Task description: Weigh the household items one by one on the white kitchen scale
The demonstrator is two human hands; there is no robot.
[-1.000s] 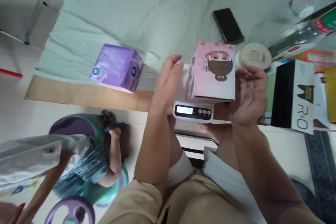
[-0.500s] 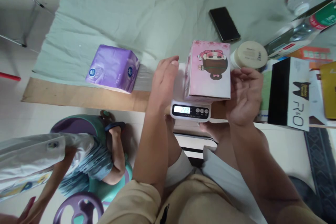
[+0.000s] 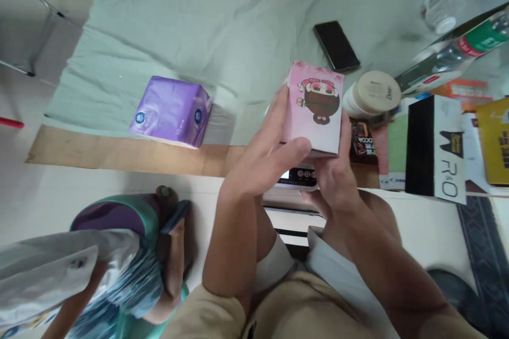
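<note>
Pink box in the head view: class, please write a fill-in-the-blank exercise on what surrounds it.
1. Both hands, left hand and right hand, grip the ____ box.
2. The tissue pack left of it is ____.
3. Behind the box lies a black ____ on the green cloth.

Missing words: pink; purple; phone

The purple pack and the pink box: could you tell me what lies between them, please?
Head view: only green cloth lies between the purple pack and the pink box, with the left hand nearer the box.
</note>
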